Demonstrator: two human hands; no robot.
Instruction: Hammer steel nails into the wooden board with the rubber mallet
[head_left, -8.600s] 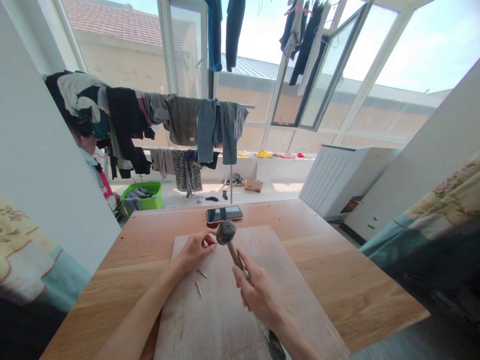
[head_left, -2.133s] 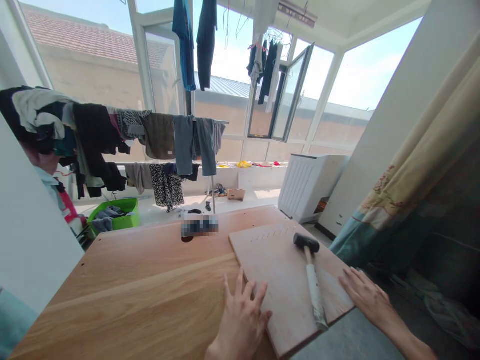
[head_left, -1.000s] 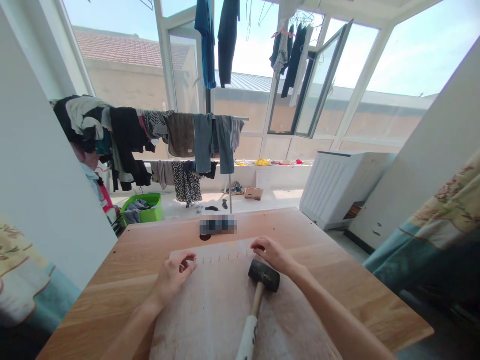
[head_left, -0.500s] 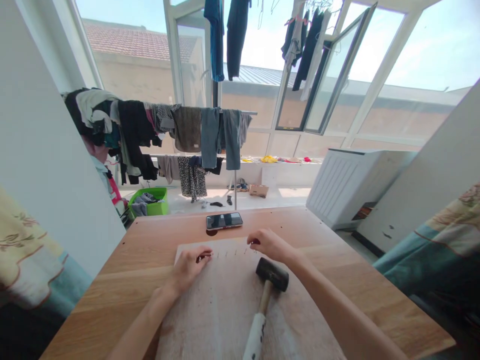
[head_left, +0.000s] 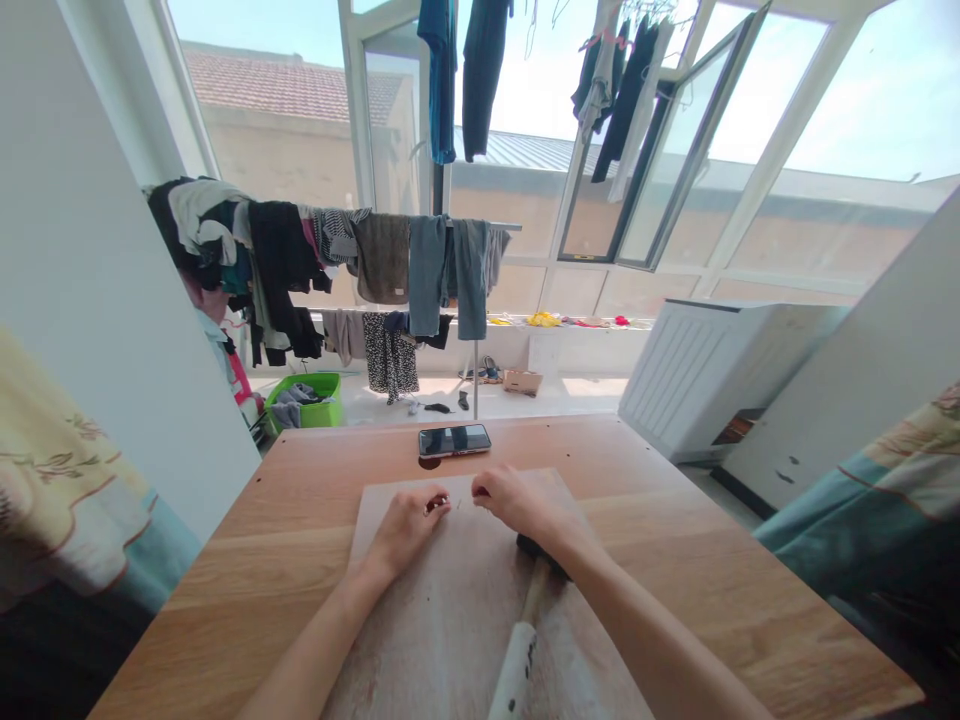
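My left hand (head_left: 409, 525) rests over the left far part of a pale wooden board (head_left: 442, 620), its thumb and fingers pinched together. My right hand (head_left: 514, 500) comes in from the other side, also with fingers closed in a pinch. Between the two sets of fingertips a thin nail (head_left: 459, 505) stands up from the board. Whatever either hand pinches is too small or hidden to make out. A mallet with a white-gripped handle (head_left: 514, 670) lies on the board, and my right wrist and forearm cover part of its black head (head_left: 534, 548).
Under the board is a wooden table (head_left: 247, 560). A phone (head_left: 454, 440) lies near its far edge, by a dark round hole (head_left: 429, 463). Beyond stand a laundry rack with clothes (head_left: 382, 260), a green basket (head_left: 330, 405) and a white ribbed cabinet-like unit (head_left: 675, 370).
Both hands have moved closer together along the row of nails, the right one leftward and the left one slightly rightward. My right forearm now covers more of the mallet head.
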